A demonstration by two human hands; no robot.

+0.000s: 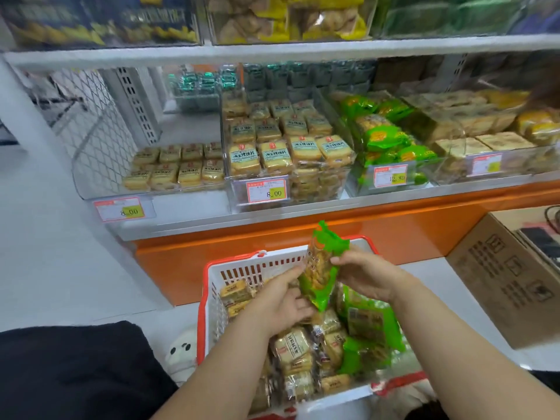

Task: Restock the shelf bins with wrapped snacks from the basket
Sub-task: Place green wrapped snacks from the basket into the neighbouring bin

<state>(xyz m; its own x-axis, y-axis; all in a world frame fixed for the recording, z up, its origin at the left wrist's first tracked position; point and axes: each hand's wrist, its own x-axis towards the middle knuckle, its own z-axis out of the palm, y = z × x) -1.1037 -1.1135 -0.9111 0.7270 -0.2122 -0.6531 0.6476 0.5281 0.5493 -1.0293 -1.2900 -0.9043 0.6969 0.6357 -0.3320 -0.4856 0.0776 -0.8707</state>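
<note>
A white basket with a red rim (242, 269) stands on the floor below me, full of wrapped snacks (295, 353). Above it, both hands hold a green-wrapped snack pack (321, 268) nearly upright. My left hand (280, 301) grips its lower end from the left. My right hand (368, 275) pinches its upper right side. On the shelf, a clear bin of green packs (385, 140) sits right of centre, and a bin of yellow wrapped cakes (281, 153) sits beside it.
A half-filled clear bin (178, 168) stands at the left of the shelf. Further bins lie to the right and on the shelf above. An orange plinth (303, 237) runs under the shelf. A cardboard box (509, 280) stands on the floor at right.
</note>
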